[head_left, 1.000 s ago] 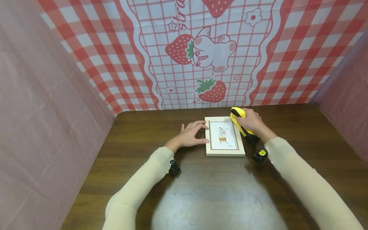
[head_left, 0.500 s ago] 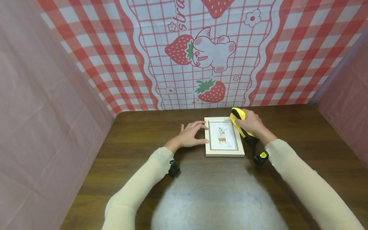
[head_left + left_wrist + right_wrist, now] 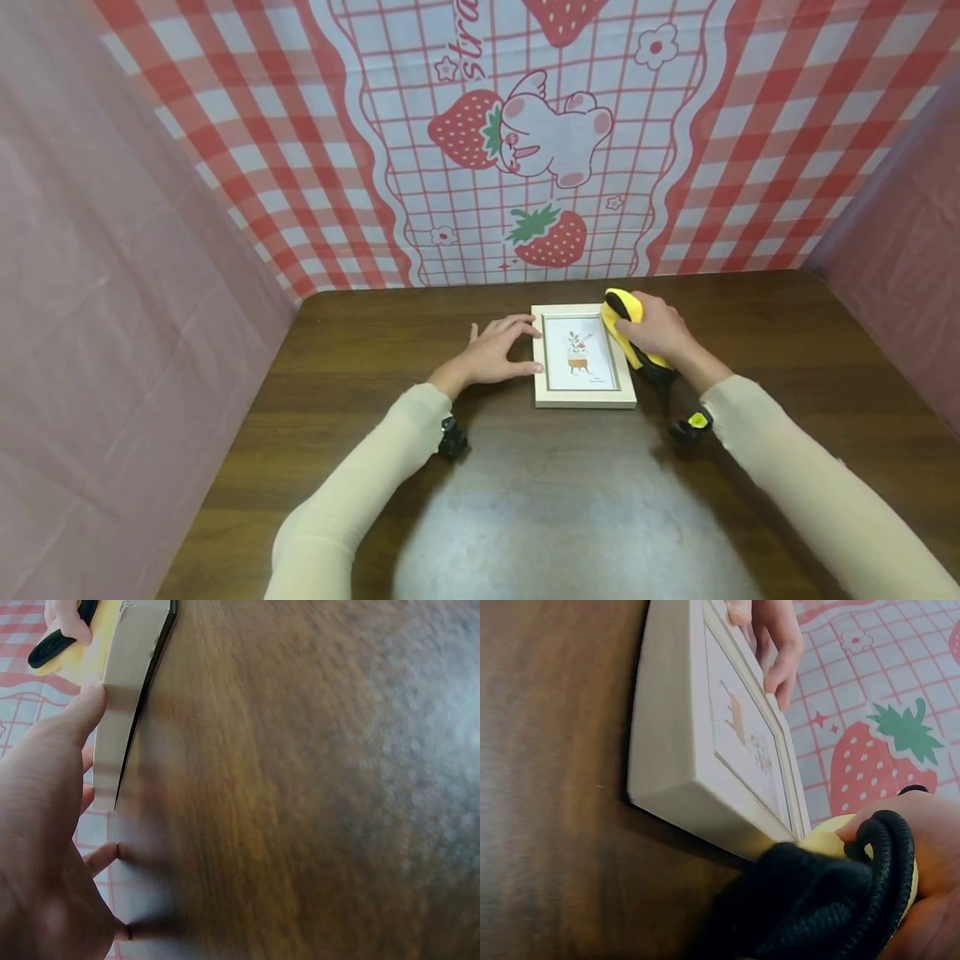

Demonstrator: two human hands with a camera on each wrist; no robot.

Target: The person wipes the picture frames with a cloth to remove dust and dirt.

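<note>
Picture frame is lying face up near the far edge of the wooden surface, right of center. Its long axis is running near to far, away from the person; the short sides are facing the person and the back wall. The printed plant inside is pointing its leaves at the far edge, pot legs toward the person, so it's reading upright from where the person is.

Left hand: grip is spread, thumb and fingers apart, tips resting on the left rail. Left wrist view is showing the thumb touching the frame's near side, with the other fingers reaching past it.

Right hand: grip is pinching the yellow-and-black pad, thumb on the side toward the frame. Pad is sitting along the right rail, covering the far right corner. Its long axis is slanting: yellow end pointing far and left, black end pointing near and right, toward the wrist. Right wrist view is showing black cord looping beside the hand in the foreground; the black part next to it is blurring.

Both forearms are coming in from the near side in pale sleeves, each wrist carrying a small black camera. Behind the surface a red-and-white strawberry cloth is hanging; pink drapes are flanking left and right.
</note>
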